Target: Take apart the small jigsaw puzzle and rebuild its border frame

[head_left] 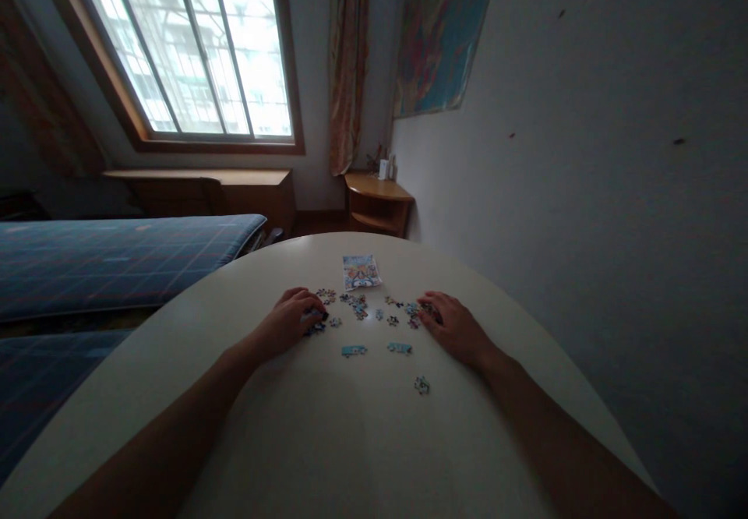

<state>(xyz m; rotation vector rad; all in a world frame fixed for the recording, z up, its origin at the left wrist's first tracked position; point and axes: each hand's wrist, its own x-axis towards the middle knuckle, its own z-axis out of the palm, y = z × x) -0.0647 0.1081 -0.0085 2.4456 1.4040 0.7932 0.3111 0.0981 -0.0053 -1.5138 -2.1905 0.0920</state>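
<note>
Loose jigsaw puzzle pieces [359, 308] lie in small groups on a round white table [351, 441]. My left hand [289, 320] rests at the left group, fingers curved and a little apart over dark pieces [316, 327]. On the other side, my right hand [449, 324] lies over the right group [412, 312], fingers loosely spread and touching pieces. Its fingers hide some of them. Nearer to me are two joined light-blue strips, the left strip [354, 351] and the right strip [400, 347]. A small cluster of pieces [421, 385] sits closer still.
Behind the pieces lies a colourful printed picture sheet [361, 272]. A bed with a blue plaid mattress [128, 258] stands left of the table. A wooden corner shelf [379, 187] and a desk [234, 178] are beyond, and a wall [584, 215] runs along the right.
</note>
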